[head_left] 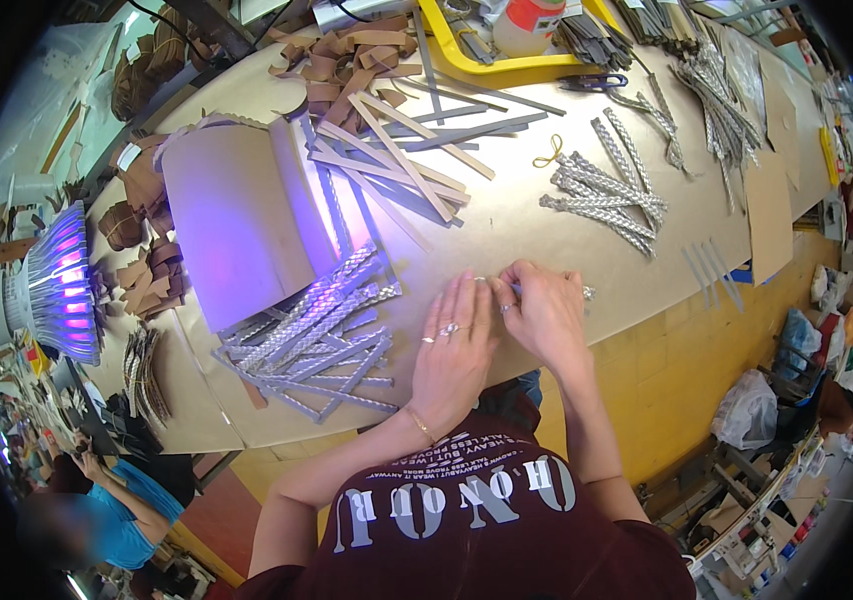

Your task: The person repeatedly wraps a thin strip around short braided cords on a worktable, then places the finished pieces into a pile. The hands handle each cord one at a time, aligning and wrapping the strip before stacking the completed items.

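Note:
My right hand (547, 315) is closed in a pinch near the table's front edge. A silver braided strip (590, 293) runs under it, with one end showing past the outer side of the hand. Beside it, my left hand (455, 345) lies flat on the paper-covered table, fingers stretched out and rings on them. Its fingertips come close to the right hand's pinch, where a small bit of the strip shows. Most of the strip is hidden by the hands. Left of my left hand lies a pile of silver braided strips (317, 330); a smaller bundle of braids (612, 195) lies beyond my right hand.
A lamp (52, 285) glows purple at the left, beside a curved brown sheet (237, 215). Flat strips (407, 160) and brown scraps (337, 75) lie farther back. Scissors (594, 82) rest by a yellow tray (467, 70). Another person in blue (137, 510) is at lower left.

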